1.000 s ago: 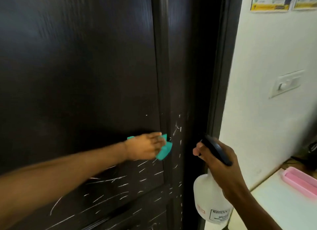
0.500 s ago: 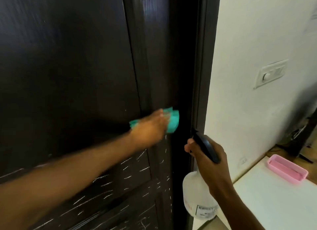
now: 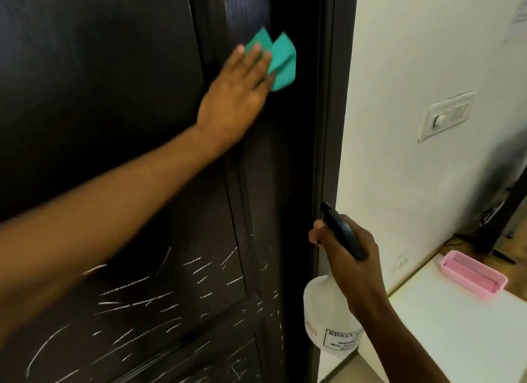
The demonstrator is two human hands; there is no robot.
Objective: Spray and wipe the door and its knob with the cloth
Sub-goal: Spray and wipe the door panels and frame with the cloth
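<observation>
One spray bottle [image 3: 328, 320], translucent white with a black trigger head, is gripped at the neck by the right hand [image 3: 346, 257], fingers curled around it; whether it holds liquid cannot be told. One pink tray [image 3: 473, 274] sits on the white desk [image 3: 445, 334]; nothing is visible inside it. One green cloth [image 3: 281, 60] lies flat against the dark door [image 3: 99, 83], near its right edge. The left hand [image 3: 236, 94] presses the cloth with straight fingers [image 3: 252, 59] held together, the cloth protruding beyond the fingertips. White streaks mark the lower door panel. One wall switch plate [image 3: 445, 116] is mounted right of the frame.
</observation>
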